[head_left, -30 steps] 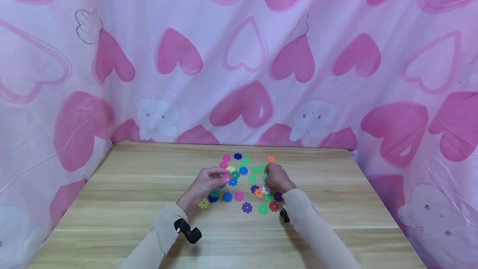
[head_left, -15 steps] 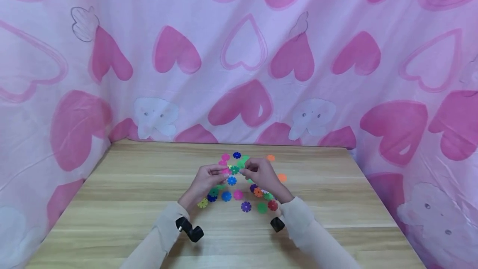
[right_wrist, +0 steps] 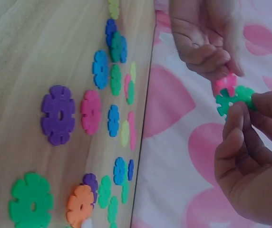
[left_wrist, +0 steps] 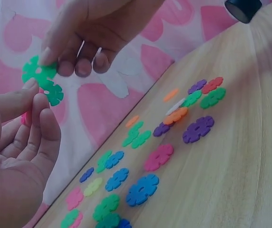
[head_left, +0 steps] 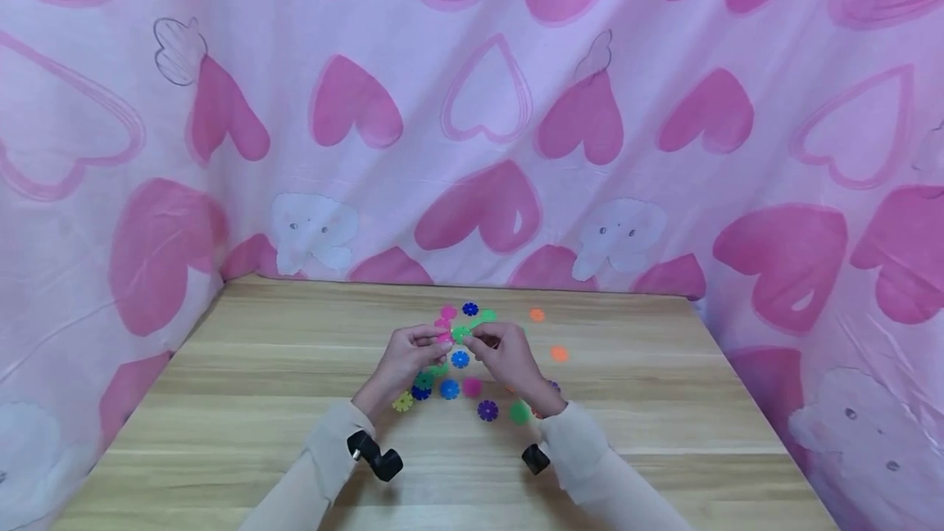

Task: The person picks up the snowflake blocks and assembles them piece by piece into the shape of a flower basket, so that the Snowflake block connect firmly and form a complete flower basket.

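Both hands meet above the far middle of the table. My left hand (head_left: 404, 360) pinches a pink snowflake disc (right_wrist: 226, 82) between thumb and fingers. A darker green snowflake disc (left_wrist: 54, 93) adjoins the pink one. From the other side my right hand (head_left: 510, 360) pinches a bright green snowflake disc (left_wrist: 33, 70) by its edge. The two green discs meet and overlap between the fingertips, and fingers cover part of each one.
On the wooden table (head_left: 295, 449) lie several loose snowflake discs, including a purple disc (head_left: 487, 410), a blue disc (head_left: 449, 388) and an orange disc (head_left: 559, 353). A pink heart-patterned curtain (head_left: 472, 105) hangs behind the table and along both sides.
My right hand has come left from among the discs on the right, bringing the bright green disc up to the pieces in my left hand. My left hand has stayed nearly in place.
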The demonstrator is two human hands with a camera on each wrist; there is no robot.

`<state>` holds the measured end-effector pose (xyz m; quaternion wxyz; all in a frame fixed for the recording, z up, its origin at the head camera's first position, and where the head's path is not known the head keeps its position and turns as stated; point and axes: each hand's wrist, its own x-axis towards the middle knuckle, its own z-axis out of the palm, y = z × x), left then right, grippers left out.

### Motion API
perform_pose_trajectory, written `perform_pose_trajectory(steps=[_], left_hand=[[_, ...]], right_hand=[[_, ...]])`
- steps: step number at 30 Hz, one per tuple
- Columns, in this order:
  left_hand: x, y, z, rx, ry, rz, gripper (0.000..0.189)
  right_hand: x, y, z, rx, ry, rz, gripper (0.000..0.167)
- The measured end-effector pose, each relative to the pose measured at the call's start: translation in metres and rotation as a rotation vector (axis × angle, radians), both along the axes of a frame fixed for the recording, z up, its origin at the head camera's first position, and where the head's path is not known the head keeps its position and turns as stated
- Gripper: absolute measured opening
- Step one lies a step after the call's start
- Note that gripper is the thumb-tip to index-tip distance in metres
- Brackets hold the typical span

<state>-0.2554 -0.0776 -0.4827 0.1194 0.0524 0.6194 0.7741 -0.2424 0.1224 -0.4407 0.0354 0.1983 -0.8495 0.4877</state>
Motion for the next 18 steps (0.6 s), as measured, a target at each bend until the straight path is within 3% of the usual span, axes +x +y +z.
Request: perform_pose_trajectory(steps=[4,7,11,18], left_hand=[[-0.001,0.002,0.002,-0.003,-0.001,0.013,0.039],[-0.001,0.002,0.002,-0.008,-0.012,0.037,0.037],[0.001,0.001,0.0,-0.014,-0.027,0.045,0.036],[0.002,0.001,0.002,-0.03,-0.006,0.016,0.037]], right_hand=[[0.001,-0.003,-0.002,0.053,0.073,-0.027,0.011],[0.002,-0.005,-0.005,0.105,0.117,-0.03,0.02],[0.007,-0.008,-0.01,0.152,0.101,-0.021,0.033],[0.01,-0.011,-0.014,0.137,0.117,-0.029,0.033]])
